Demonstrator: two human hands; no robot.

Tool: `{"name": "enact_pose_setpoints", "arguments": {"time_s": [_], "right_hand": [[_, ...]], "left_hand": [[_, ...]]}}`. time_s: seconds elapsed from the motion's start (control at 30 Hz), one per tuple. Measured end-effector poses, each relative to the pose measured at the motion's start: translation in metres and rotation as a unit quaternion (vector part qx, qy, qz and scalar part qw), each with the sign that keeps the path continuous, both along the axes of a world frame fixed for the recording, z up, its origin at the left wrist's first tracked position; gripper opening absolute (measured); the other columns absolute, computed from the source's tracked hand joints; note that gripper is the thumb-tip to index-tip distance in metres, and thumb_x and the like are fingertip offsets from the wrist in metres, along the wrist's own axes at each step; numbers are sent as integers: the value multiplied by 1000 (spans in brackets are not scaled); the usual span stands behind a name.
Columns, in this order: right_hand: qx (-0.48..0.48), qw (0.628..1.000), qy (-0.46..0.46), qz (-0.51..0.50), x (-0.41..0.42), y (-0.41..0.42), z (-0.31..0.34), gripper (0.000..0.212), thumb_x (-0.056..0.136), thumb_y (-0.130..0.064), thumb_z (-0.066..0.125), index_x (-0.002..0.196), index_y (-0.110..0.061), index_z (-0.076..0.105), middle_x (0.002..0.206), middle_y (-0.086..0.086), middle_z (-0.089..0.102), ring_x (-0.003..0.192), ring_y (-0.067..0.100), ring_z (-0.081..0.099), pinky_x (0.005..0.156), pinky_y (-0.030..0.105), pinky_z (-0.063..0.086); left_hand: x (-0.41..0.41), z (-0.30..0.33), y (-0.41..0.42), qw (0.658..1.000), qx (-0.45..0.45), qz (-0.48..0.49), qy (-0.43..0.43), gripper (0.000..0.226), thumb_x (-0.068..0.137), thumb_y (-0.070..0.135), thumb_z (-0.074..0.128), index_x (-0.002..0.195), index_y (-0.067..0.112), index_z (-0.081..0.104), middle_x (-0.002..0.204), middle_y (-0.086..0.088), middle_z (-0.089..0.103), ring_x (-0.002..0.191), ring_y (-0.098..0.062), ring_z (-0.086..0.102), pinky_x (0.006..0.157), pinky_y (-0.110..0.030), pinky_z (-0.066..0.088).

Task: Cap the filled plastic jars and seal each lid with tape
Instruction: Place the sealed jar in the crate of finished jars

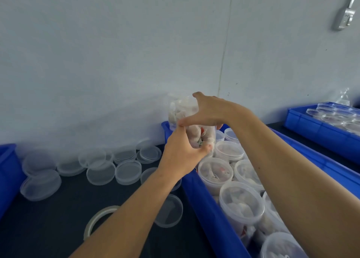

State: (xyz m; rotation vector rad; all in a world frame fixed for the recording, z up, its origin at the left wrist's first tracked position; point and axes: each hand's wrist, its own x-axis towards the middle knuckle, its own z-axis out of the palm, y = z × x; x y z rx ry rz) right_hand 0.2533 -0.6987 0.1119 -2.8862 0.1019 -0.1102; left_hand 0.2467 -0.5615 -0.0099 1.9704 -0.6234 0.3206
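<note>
A filled jar [191, 130] is gripped from below by the left hand [182, 152] and from above by the right hand [208, 111], fingers curled round it.

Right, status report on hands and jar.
Left hand grips filled jar, lifted above blue bin. Right hand holds its top. Tape roll on table. Nothing blocking.

There is one view only, from the head, looking forward and down at the dark table [58, 228] near the wall [116, 53], close to both forearms.
</note>
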Motion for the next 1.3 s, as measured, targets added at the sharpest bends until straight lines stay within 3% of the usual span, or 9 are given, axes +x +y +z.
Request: {"name": "enact_pose_setpoints", "arguments": {"time_s": [0.13, 0.27, 0.4, 0.53, 0.63, 0.73, 0.9, 1.13, 1.3], "right_hand": [[-16, 1000, -7, -24, 2, 2, -1, 98, 74, -61, 67, 156, -24, 26, 98, 0, 64, 83, 22, 63, 63, 35, 48], [-21, 998, -38, -50, 5, -7, 1, 91, 78, -61, 64, 152, -19, 32, 96, -4, 61, 78, 16, 55, 66, 35, 39], [-28, 994, -68, -86, 10, -23, 12, 87, 77, -60, 65, 148, -19, 37, 95, -4, 57, 76, 18, 57, 72, 37, 40], [-17, 977, -128, -170, 25, -42, 23, 62, 74, -57, 65, 121, -20, 50, 86, -4, 55, 72, 21, 57, 61, 33, 31], [-7, 959, -181, -218, 44, -56, 22, 54, 75, -53, 66, 114, -18, 52, 101, 5, 62, 87, 34, 60, 72, 36, 37], [17, 958, -186, -216, 69, -66, 3, 63, 80, -53, 72, 130, -18, 57, 128, 11, 57, 107, 39, 62, 82, 39, 40], [103, 968, -148, -174, 100, -82, -40, 74, 82, -54, 76, 148, -28, 58, 153, 12, 44, 127, 40, 58, 96, 44, 48], [26, 985, -15, -167, 111, -85, -86, 81, 66, -70, 78, 126, -16, 70, 131, 15, 68, 109, 36, 61, 88, 44, 50], [77, 986, 26, -145, 110, -93, -102, 82, 91, -64, 70, 148, -7, 57, 158, 17, 51, 144, 38, 47, 116, 45, 36]], "left_hand": [[7, 1, 12, 996, -24, -51, 65, 29, 88, 49, 55, 116, 55, 56, 106, 32, 68, 105, 12, 61, 75, -2, 45], [37, 9, 16, 997, -51, 29, 53, 44, 98, 14, 56, 132, 41, 51, 115, 27, 58, 118, -5, 61, 80, -14, 45], [67, 31, 12, 999, 24, 35, 28, 82, 101, 32, 69, 162, 50, 18, 136, 3, 38, 95, -2, 59, 75, -13, 41], [82, 47, -5, 996, 82, 27, 11, 76, 96, 40, 75, 159, 49, 33, 149, -5, 43, 90, 1, 54, 83, -15, 39], [79, 44, -14, 996, 83, 43, -7, 77, 97, 39, 74, 161, 42, 33, 150, -4, 51, 116, -12, 56, 95, -22, 38], [68, 36, -5, 997, 58, 38, -16, 88, 96, 37, 74, 167, 38, 22, 134, 3, 58, 115, -12, 56, 101, -27, 43], [31, 4, 47, 997, 10, 77, 11, 73, 101, 43, 63, 164, 36, 26, 161, 6, 43, 144, -12, 44, 109, -29, 37], [-27, -54, 147, 982, 32, 169, 78, 67, 102, 48, 59, 160, 49, 26, 159, 22, 42, 145, 2, 38, 113, -29, 36], [-61, -59, 194, 966, 32, 236, 104, 65, 100, 47, 60, 157, 51, 29, 154, 24, 46, 142, 0, 43, 109, -29, 38]]}}
